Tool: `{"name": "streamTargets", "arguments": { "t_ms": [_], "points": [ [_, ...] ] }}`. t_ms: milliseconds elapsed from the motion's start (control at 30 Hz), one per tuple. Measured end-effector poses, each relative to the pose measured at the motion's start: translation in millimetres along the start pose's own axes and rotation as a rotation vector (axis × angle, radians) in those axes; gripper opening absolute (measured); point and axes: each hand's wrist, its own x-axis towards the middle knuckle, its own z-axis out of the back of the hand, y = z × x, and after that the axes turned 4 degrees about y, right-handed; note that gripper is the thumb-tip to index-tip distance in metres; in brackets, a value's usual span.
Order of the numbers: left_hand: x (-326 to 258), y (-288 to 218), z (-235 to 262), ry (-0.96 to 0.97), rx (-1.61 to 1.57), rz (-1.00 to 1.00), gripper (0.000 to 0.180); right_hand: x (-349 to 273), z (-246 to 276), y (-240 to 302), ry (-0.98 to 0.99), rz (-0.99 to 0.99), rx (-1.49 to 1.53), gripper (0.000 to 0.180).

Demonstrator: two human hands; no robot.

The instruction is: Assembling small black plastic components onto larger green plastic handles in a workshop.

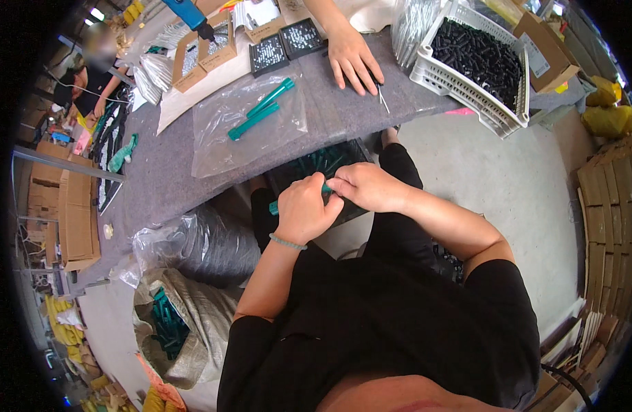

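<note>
Left hand (300, 209) curled into a closed fist around a teal stick-shaped part (275, 206), one end poking out on the thumb side. Right hand (365, 187) pressed against the left, fingers pinched shut on the same part's other end, though probably partly hidden there. Both held over a dark tray (316, 165) of similar teal pieces sitting in the lap, just off the near edge of the grey felt tabletop (158, 178). On the tabletop, toward its middle, a clear plastic bag (233, 127) with two more teal parts (261, 110) lying on it. At the far right corner, a white slatted basket (460, 86) full of black pieces. Another person's hand (354, 58) flat on the far edge, beside small scissors (382, 97).
</note>
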Motion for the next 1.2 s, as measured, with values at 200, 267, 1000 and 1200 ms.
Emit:
{"name": "streamTargets", "arguments": {
  "t_ms": [200,267,1000,1200],
  "points": [
    [11,44,-66,0.014,-0.043,0.175,0.03,-3,-24,-24,-0.061,-0.217,-0.28,0.05],
    [20,61,-75,0.079,-0.029,0.249,0.031,-2,-10,-20,-0.187,-0.193,-0.172,0.043],
    [-18,80,-39,-0.25,0.011,-0.183,0.031,67,124,-92,-0.301,-0.653,-0.244,0.024],
    [-29,80,-40,-0.268,0.011,-0.168,0.029,84,127,-110,-0.441,-0.493,0.259,0.022]
  ]
}}
